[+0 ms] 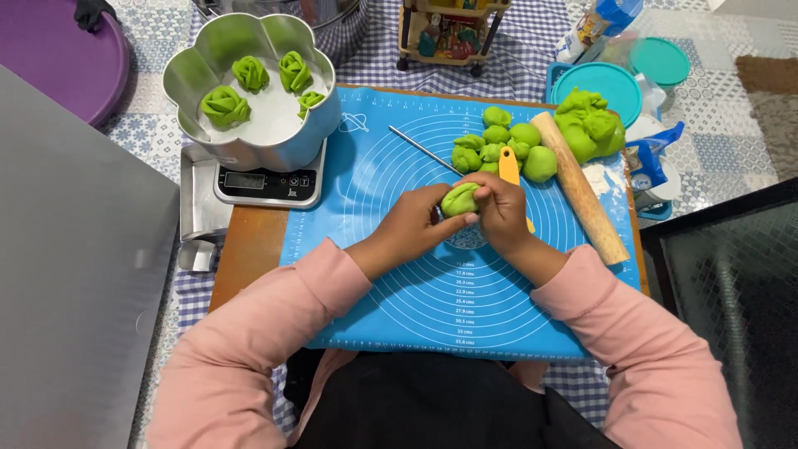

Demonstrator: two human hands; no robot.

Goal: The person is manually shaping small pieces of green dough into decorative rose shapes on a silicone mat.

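Green dough piece (pixel 459 199) | pinched between left hand (pixel 413 223), right hand (pixel 501 212) fingers

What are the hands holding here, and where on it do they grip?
Both hands, left and right, hold one green dough piece, fingers pinching its opposite sides.

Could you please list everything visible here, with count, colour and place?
Dough piece: one, green, held between both hands.
Dough balls: about eight, green, top of mat.
Dough lump: one, green, right of the balls.
Shaped rolls: four, green, inside the pan.
Flower-shaped pan: one, silver, on the scale.
Scale: one, silver, left of mat.
Mat: one, blue, on the board.
Rolling pin: one, wooden, mat's right edge.
Skewer: one, metal, on mat.
Lidded tubs: two, teal, top right.
Left hand: pinching the dough.
Right hand: pinching the dough.
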